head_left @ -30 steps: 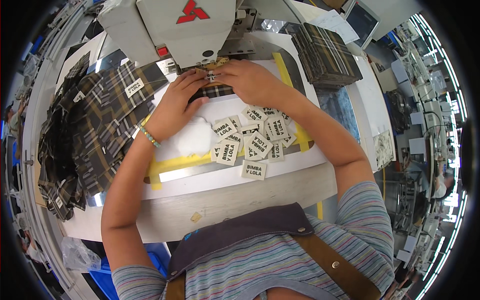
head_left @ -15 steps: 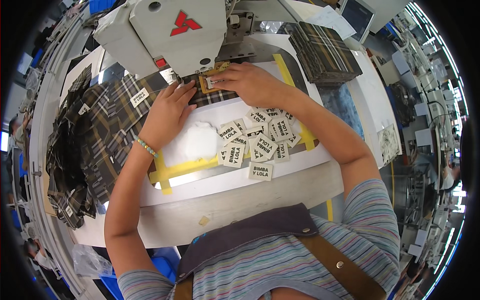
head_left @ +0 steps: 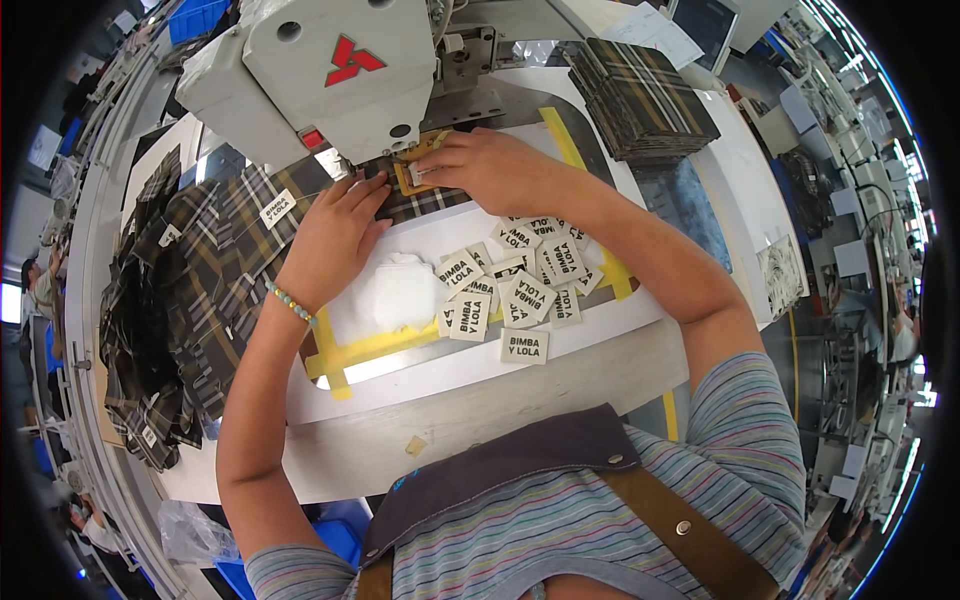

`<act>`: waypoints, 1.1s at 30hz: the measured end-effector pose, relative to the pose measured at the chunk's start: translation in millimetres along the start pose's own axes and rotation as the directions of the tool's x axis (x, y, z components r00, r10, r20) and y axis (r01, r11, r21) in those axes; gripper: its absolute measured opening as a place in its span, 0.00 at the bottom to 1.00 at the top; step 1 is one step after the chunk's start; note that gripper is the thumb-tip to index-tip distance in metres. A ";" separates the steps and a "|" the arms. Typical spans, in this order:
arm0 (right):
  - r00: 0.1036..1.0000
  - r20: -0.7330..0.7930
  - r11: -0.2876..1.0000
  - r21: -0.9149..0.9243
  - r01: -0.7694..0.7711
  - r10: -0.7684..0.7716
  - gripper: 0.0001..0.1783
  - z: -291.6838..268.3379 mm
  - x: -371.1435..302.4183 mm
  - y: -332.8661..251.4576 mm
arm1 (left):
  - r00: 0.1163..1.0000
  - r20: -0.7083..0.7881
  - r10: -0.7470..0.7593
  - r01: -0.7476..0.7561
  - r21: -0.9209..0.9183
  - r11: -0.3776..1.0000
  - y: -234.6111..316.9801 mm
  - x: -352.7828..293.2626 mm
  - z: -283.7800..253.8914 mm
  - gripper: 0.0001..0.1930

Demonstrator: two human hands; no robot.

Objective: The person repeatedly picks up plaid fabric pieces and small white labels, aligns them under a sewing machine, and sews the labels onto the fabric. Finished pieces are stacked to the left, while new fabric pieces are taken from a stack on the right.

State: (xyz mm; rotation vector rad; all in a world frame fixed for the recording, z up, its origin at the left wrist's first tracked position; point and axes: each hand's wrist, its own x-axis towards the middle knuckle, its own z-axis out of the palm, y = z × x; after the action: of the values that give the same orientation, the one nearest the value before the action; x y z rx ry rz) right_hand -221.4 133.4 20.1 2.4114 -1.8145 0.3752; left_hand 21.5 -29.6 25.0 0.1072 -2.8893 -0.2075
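Note:
My left hand (head_left: 338, 235) lies with its fingers stretched out flat on the dark plaid fabric (head_left: 245, 200), just below the head of the white sewing machine (head_left: 340, 85). Beside it, my right hand (head_left: 500, 170) reaches over a small orange-yellow frame (head_left: 404, 178) that sits on the fabric. Its fingertips are drawn together on a pale label (head_left: 415, 173) inside the frame, partly covered by the fingers. More printed cream labels (head_left: 525, 347) lie in a loose pile on the white board near my right forearm.
A stack of folded plaid pieces (head_left: 650, 100) stands at the far right. Bunched plaid fabric (head_left: 145, 350) covers the left side of the table. Yellow tape (head_left: 385, 345) borders the white board, and a stack of white pieces (head_left: 405, 288) lies on it. A screen (head_left: 705, 25) stands behind.
The fingers of my right hand have bent and drawn closer together at the frame. My left hand stays on the fabric. The whole view has shifted slightly.

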 end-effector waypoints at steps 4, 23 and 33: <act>0.999 -0.032 1.000 -0.005 0.018 -0.018 0.25 3.3 -2.6 3.8 | 1.000 0.006 0.013 -0.013 -0.007 1.000 1.5 2.9 -0.8 0.21; 0.996 -0.017 0.992 0.092 -0.084 0.086 0.24 2.8 13.6 21.6 | 0.997 -0.069 0.018 -0.015 0.039 0.999 -13.0 -5.0 4.1 0.23; 0.888 -0.396 0.972 0.104 -0.209 0.233 0.17 -21.9 -63.3 40.0 | 0.994 -0.105 -0.024 0.015 -0.090 0.996 -14.4 -12.0 -7.1 0.23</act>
State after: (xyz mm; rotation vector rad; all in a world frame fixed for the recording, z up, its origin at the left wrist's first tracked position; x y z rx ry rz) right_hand -279.0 185.9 22.5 1.9620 -1.8976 0.8887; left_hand 35.7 -43.6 26.8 0.1268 -2.7692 -0.3237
